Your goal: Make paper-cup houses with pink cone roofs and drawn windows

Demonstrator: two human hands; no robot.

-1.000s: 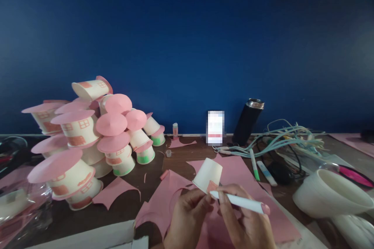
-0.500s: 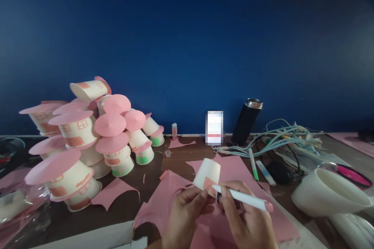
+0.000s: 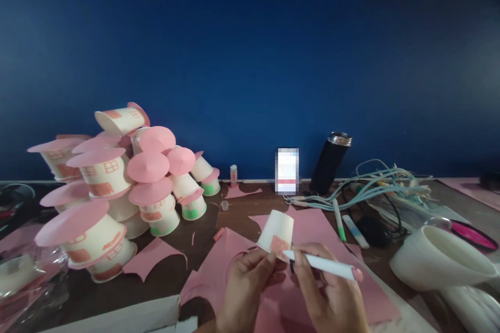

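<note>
My left hand (image 3: pixel 246 291) pinches the rim of a small white paper cup (image 3: pixel 277 231), held upside down and tilted away, with a pink rectangle coloured on its side. My right hand (image 3: pixel 332 296) grips a white marker with a pink end (image 3: pixel 322 265); its tip touches the cup by the pink patch. Both hands hover over sheets of pink paper (image 3: pixel 312 229) on the brown table.
A heap of paper cups with pink cone roofs (image 3: pixel 113 187) fills the left. A stack of white cups (image 3: pixel 441 260) lies at the right by tangled cables (image 3: pixel 375 187). Two markers (image 3: pixel 347 226), a black flask (image 3: pixel 331 163), a glue stick (image 3: pixel 233 174) and a white box edge (image 3: pixel 117 317) are nearby.
The cup has turned slightly in my left hand, so more of the pink patch shows. The marker tip has shifted a little along the cup.
</note>
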